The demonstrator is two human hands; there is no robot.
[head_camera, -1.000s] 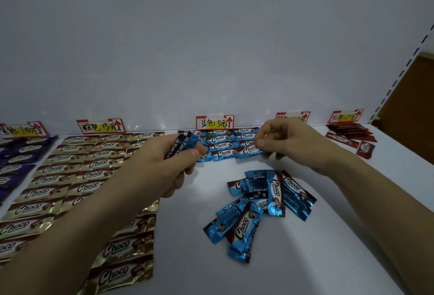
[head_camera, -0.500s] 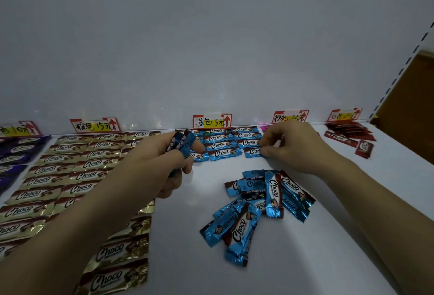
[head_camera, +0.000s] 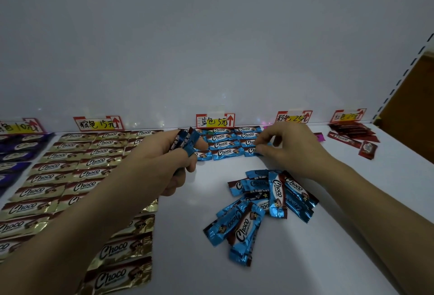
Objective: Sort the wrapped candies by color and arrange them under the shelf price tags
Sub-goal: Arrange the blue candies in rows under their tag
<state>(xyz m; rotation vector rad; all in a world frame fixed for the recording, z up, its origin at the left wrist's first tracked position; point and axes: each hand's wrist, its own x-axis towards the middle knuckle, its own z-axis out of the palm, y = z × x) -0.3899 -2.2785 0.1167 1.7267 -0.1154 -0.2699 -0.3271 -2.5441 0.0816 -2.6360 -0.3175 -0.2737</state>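
**Blue Choco candies going in under the 5元 tag**

Your left hand (head_camera: 162, 161) is closed around a bundle of blue candies (head_camera: 185, 141). Thumb and curled fingers grip them upright above the shelf (head_camera: 352, 200), just left of the blue rows (head_camera: 223, 144). Your right hand (head_camera: 288, 146) hovers low over the right end of those rows. Its thumb and forefinger pinch the edge of the lowest blue candy (head_camera: 252, 151), which lies flat on the shelf at the bottom of the right-hand column.

The blue rows sit directly below the blue price tag (head_camera: 215, 121), handwritten "蓝色 5元" beside a red arrow pointing up. Each wrapper there reads "Choco" in white script. Nearer to you, between your forearms, lies a loose pile of blue candies (head_camera: 263, 200). They overlap at all angles, some showing "Choco" and some face down.

To your left, gold candies (head_camera: 70, 177) marked "Choco" run in neat columns under the brown price tag (head_camera: 98, 124), whose price reads "15元". Further left, purple candies (head_camera: 16, 149) lie below a tag (head_camera: 20, 127) that is cut off by the frame edge and ends in "10元".

On the right, the pink price tag (head_camera: 293, 117) reads "粉色 25元", with a pink wrapper (head_camera: 318, 136) partly hidden behind your right hand. Past it, the red price tag (head_camera: 347, 115) appears to read "红色 20元" above a few red candies (head_camera: 350, 134), one of them lying apart from the rest.
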